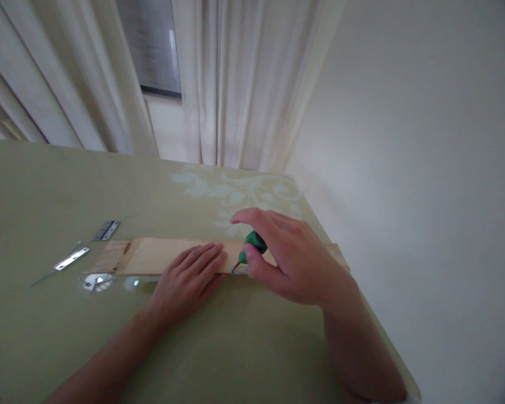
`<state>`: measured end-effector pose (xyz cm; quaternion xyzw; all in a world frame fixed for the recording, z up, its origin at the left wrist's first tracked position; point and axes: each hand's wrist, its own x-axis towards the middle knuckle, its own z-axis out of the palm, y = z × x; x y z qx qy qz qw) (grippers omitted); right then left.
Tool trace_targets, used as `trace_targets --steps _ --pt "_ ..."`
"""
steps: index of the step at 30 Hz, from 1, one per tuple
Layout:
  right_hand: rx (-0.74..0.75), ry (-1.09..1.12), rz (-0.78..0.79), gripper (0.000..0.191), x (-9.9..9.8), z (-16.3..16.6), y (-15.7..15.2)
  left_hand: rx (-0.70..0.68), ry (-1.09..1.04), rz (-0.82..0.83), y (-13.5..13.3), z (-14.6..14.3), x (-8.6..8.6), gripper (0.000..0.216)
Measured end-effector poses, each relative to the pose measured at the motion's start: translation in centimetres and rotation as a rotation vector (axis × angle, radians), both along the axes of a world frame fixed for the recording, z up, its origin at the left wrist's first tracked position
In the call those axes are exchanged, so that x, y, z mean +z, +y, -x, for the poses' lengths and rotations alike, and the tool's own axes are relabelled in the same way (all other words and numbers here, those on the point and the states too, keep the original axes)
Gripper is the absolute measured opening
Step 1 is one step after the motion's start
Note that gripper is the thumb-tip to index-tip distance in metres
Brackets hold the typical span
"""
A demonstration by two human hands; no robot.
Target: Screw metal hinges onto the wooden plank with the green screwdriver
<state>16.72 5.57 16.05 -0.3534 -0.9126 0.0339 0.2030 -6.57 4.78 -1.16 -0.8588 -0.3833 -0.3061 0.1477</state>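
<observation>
A long, pale wooden board (151, 253) lies across the table. My left hand (189, 275) rests on it near the middle, fingers stretched out and pressed flat. In my right hand (290, 258) is a short screwdriver (252, 244) with a green and black handle, gripped between thumb and fingers. Its shaft slants down to the left, and its tip meets a small metal hinge plate (239, 270) at the board's near edge. My right hand partly hides that plate, so I cannot make out the screw under the tip.
Left of the board lie a folded metal hinge (106, 230) and a shiny metal plate (71, 258), with thin rods or screws around them. The table (219, 348) has a glossy green top with a white floral pattern. Curtains (244, 84) and a wall (421, 168) stand beyond it.
</observation>
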Motion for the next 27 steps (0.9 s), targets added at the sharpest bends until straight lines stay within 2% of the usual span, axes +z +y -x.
trace_targets --steps 2,4,6,7,10,11,13,15,17,18,19,21,23,24,25,27 --pt "-0.002 -0.002 0.004 0.036 0.15 -0.14 -0.05 0.000 -0.004 -0.002 0.01 -0.02 0.00 0.032" --pt "-0.172 -0.022 -0.031 0.027 0.10 -0.17 0.12 0.005 0.000 -0.014 0.04 -0.05 -0.03 0.032" --pt "-0.260 -0.017 -0.030 0.037 -0.04 -0.19 0.38 0.010 0.007 -0.025 0.06 -0.11 -0.07 0.033" --pt "-0.227 0.000 -0.013 0.037 -0.08 -0.25 0.49 0.011 0.009 -0.029 0.07 -0.14 -0.07 0.033" --pt "0.004 0.045 0.041 0.026 0.01 -0.57 0.46 0.014 0.012 -0.028 0.11 -0.22 -0.03 0.032" --pt "0.051 0.049 0.041 0.029 0.06 -0.65 0.36 0.014 0.012 -0.028 0.11 -0.25 -0.01 0.032" --pt "0.049 0.027 0.001 0.031 0.10 -0.65 0.20 0.016 0.015 -0.028 0.13 -0.28 0.03 0.032" --pt "-0.094 -0.027 -0.077 0.026 0.00 -0.42 0.25 0.020 0.021 -0.029 0.13 -0.27 0.02 0.031" --pt "-0.291 -0.087 -0.125 0.033 -0.15 -0.16 0.46 0.023 0.029 -0.024 0.13 -0.24 -0.05 0.032" --pt "-0.343 -0.101 -0.126 0.036 -0.19 -0.09 0.55 0.021 0.031 -0.022 0.13 -0.22 -0.10 0.032" --pt "-0.336 -0.099 -0.115 0.035 -0.19 -0.08 0.59 0.019 0.032 -0.019 0.13 -0.20 -0.15 0.032" --pt "-0.168 -0.057 -0.074 0.026 -0.08 -0.18 0.45 0.018 0.027 -0.014 0.13 -0.17 -0.25 0.033" --pt "0.015 -0.014 -0.044 0.030 0.06 -0.28 0.13 0.020 0.023 -0.004 0.14 -0.16 -0.28 0.033" --pt "0.042 -0.011 -0.047 0.032 0.07 -0.27 0.00 0.022 0.023 0.001 0.14 -0.16 -0.27 0.033" --pt "0.014 -0.022 -0.064 0.031 0.02 -0.21 -0.05 0.023 0.025 0.004 0.14 -0.17 -0.25 0.032" --pt "-0.172 -0.080 -0.135 0.035 -0.24 0.01 0.18 0.023 0.031 0.004 0.14 -0.19 -0.19 0.032"
